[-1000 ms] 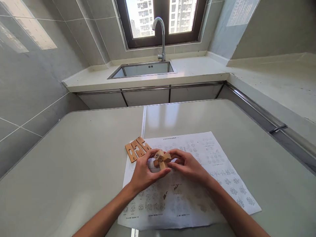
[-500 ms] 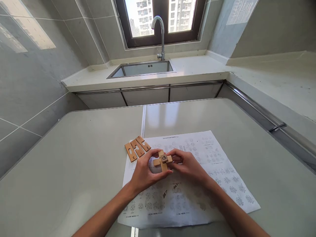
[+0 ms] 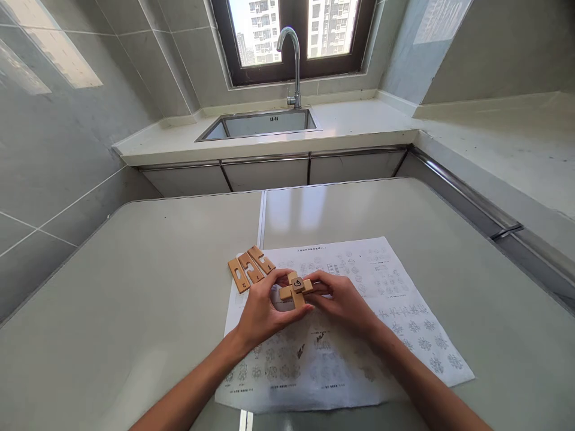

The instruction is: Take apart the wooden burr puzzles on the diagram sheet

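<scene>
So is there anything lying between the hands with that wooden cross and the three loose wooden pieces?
Nothing visible. The left hand and right hand hold the wooden cross; only bare printed sheet separates it from the three loose pieces.

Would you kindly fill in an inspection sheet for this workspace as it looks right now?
Surface: grey table with a seam down the middle.
Job's things: crossed wooden puzzle assembly held over a printed instruction sheet; three loose notched wooden pieces lie side by side at the sheet's far left corner.
Clutter: nothing seen.
Grippers: left hand and right hand both grip the assembly.
Cables: nothing seen.
Surroundings: steel sink with faucet under a window; tiled walls.
</scene>
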The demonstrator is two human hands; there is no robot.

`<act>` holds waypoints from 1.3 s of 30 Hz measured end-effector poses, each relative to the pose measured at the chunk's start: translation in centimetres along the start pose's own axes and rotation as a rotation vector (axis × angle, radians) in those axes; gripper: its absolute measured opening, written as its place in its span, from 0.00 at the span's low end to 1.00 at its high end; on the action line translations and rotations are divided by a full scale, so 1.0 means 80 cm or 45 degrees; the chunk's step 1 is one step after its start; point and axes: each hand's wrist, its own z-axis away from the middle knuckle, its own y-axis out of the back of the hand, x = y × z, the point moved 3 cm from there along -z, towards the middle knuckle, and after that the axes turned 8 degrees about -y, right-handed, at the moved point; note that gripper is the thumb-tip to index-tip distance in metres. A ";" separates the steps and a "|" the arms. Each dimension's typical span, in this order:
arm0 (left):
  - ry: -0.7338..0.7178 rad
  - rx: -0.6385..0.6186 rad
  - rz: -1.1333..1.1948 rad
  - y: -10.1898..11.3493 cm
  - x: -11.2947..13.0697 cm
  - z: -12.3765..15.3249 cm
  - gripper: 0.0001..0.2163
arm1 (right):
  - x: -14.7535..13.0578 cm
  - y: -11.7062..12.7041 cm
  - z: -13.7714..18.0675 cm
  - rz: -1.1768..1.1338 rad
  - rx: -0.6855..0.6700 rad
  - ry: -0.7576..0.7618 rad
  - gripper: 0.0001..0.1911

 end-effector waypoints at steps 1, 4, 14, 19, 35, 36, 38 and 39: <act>0.000 0.001 0.001 0.000 0.001 0.000 0.26 | 0.001 0.000 0.000 -0.004 0.003 0.001 0.06; -0.005 0.021 -0.013 0.000 0.001 0.001 0.26 | 0.003 -0.001 0.000 -0.016 0.022 0.003 0.06; -0.001 -0.038 -0.004 -0.001 -0.005 0.001 0.28 | 0.003 0.002 0.001 -0.035 -0.003 -0.036 0.08; 0.001 -0.055 -0.002 -0.003 -0.010 0.001 0.28 | 0.003 0.003 0.000 0.029 -0.042 -0.008 0.08; -0.348 -0.026 -0.369 -0.004 -0.001 -0.003 0.28 | -0.002 0.013 -0.003 0.059 0.114 0.181 0.11; -0.378 -0.020 -0.411 -0.004 -0.001 -0.003 0.29 | -0.002 0.015 -0.003 0.025 0.129 0.159 0.11; -0.404 -0.011 -0.490 -0.004 -0.002 -0.002 0.30 | -0.002 0.017 -0.004 -0.039 0.169 0.113 0.12; -0.408 -0.015 -0.526 -0.004 -0.003 -0.002 0.30 | -0.002 0.018 -0.004 -0.064 0.192 0.093 0.13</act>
